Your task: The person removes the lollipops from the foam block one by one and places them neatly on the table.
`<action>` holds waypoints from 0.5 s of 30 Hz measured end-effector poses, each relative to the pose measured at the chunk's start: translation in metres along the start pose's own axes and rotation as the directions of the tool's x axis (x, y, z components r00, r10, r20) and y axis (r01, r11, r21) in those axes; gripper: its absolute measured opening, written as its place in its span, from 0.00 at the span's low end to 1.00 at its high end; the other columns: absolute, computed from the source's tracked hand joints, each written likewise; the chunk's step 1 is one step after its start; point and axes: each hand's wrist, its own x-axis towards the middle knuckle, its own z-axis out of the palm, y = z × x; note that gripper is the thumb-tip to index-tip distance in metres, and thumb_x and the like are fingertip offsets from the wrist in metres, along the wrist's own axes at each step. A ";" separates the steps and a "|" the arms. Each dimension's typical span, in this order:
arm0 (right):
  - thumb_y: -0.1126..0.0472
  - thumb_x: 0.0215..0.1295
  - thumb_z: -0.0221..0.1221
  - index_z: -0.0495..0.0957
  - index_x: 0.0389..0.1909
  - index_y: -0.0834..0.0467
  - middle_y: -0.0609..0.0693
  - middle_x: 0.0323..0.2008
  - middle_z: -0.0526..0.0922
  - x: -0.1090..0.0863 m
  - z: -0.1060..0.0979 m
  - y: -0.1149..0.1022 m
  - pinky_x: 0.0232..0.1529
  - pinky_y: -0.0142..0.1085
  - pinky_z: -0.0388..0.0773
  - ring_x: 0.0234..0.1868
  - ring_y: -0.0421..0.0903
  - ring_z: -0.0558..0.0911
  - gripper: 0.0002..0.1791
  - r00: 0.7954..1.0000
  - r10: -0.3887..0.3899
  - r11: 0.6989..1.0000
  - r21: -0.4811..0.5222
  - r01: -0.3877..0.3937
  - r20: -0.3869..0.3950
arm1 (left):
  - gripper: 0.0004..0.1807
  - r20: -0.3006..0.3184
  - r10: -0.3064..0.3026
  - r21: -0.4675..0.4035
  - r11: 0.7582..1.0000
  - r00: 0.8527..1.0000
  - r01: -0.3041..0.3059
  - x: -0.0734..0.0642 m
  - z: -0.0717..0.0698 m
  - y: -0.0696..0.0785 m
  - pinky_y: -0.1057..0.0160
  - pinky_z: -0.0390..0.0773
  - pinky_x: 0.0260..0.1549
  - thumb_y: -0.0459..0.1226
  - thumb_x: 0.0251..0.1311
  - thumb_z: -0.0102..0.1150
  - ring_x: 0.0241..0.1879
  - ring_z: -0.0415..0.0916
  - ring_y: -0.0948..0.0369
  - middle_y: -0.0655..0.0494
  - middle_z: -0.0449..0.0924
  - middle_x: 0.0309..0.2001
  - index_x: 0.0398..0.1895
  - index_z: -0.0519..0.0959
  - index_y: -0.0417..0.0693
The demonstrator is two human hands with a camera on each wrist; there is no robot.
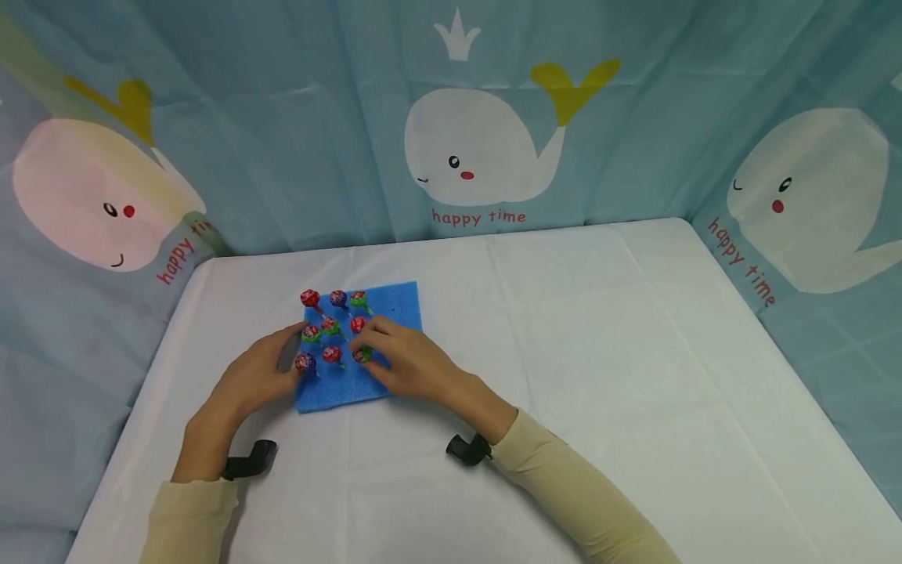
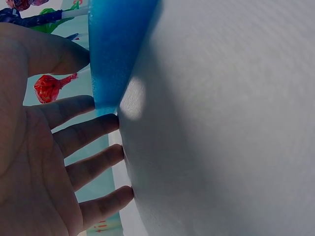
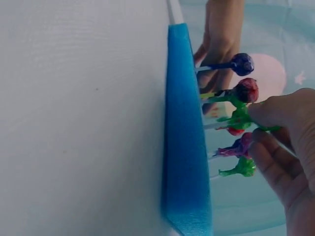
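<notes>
A blue foam board (image 1: 337, 392) lies on the table, with several wrapped lollipops standing in it on their sticks, in rows. My right hand (image 1: 416, 360) is over the board's right side, thumb and fingertips pinching the green-wrapped lollipop (image 3: 241, 117) at the front right corner; its stick meets the foam. At the board's left edge rests my left hand (image 1: 261, 374), fingers spread and fairly straight, fingertips at the foam's side in the left wrist view. The dark blue lollipop (image 1: 305, 362) stands beside the left thumb. Close to it is a red lollipop (image 1: 332, 355).
White cloth covers the table (image 1: 599, 376), which stretches far to the right of the board. A blue curtain (image 1: 282, 117) printed with whales hangs behind and at both sides. Black wrist cameras (image 1: 468, 450) sit at both cuffs, low over the cloth.
</notes>
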 end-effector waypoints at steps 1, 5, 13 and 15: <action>0.64 0.72 0.66 0.84 0.54 0.56 0.49 0.51 0.83 -0.001 0.000 0.000 0.52 0.28 0.84 0.51 0.42 0.84 0.12 1.000 -0.005 1.000 -0.003 0.005 -0.008 | 0.44 0.002 -0.001 0.000 1.000 1.000 0.001 0.000 0.001 0.000 0.22 0.63 0.70 0.41 0.63 0.61 0.76 0.60 0.27 0.28 0.63 0.78 0.82 0.60 0.42; 0.63 0.71 0.66 0.84 0.54 0.55 0.49 0.52 0.82 -0.002 -0.002 -0.002 0.53 0.26 0.85 0.52 0.41 0.85 0.12 0.999 -0.015 1.000 -0.028 0.014 -0.045 | 0.44 0.004 -0.006 0.005 1.000 1.000 0.006 -0.003 0.001 0.002 0.21 0.63 0.69 0.42 0.63 0.61 0.76 0.60 0.27 0.28 0.64 0.78 0.82 0.60 0.43; 0.63 0.70 0.67 0.84 0.53 0.54 0.48 0.52 0.82 -0.001 -0.010 -0.002 0.52 0.25 0.84 0.51 0.40 0.85 0.13 0.996 -0.027 0.999 -0.040 0.024 -0.085 | 0.44 -0.009 -0.003 0.012 1.000 1.000 0.004 -0.001 0.000 0.003 0.21 0.63 0.70 0.42 0.63 0.61 0.76 0.60 0.27 0.28 0.63 0.78 0.83 0.60 0.42; 0.62 0.70 0.67 0.83 0.53 0.54 0.48 0.52 0.82 0.000 -0.013 -0.002 0.51 0.25 0.84 0.51 0.40 0.85 0.12 0.995 -0.030 0.999 -0.036 0.027 -0.091 | 0.44 -0.011 -0.005 0.013 1.000 1.000 0.005 -0.001 0.000 0.004 0.22 0.63 0.70 0.42 0.63 0.60 0.76 0.60 0.27 0.28 0.63 0.78 0.82 0.59 0.42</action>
